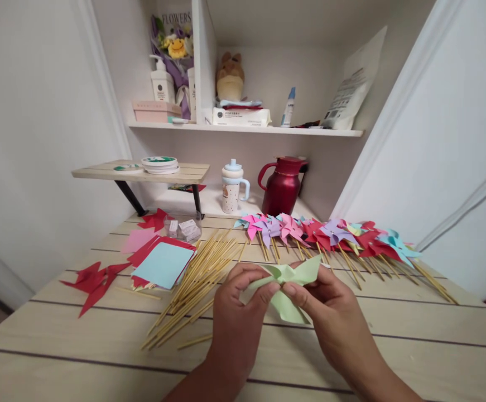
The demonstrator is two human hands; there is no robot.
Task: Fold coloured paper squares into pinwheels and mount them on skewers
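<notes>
Both hands pinch a folded pale-green paper pinwheel (289, 282) above the pale wooden worktop (79, 335): left hand (236, 312), right hand (330, 312). Bamboo sticks (192, 285) lie just left; finished coloured pinwheels (330, 234) lie behind.

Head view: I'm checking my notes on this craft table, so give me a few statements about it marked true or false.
1. Both hands, left and right, hold a green pinwheel. True.
2. The sticks lie right of the hands. False: they lie to the left.
3. Finished pinwheels lie in a row beyond the hands. True.
4. The jug is blue. False: it is red.
5. The top sheet of the paper stack is light blue. True.
</notes>
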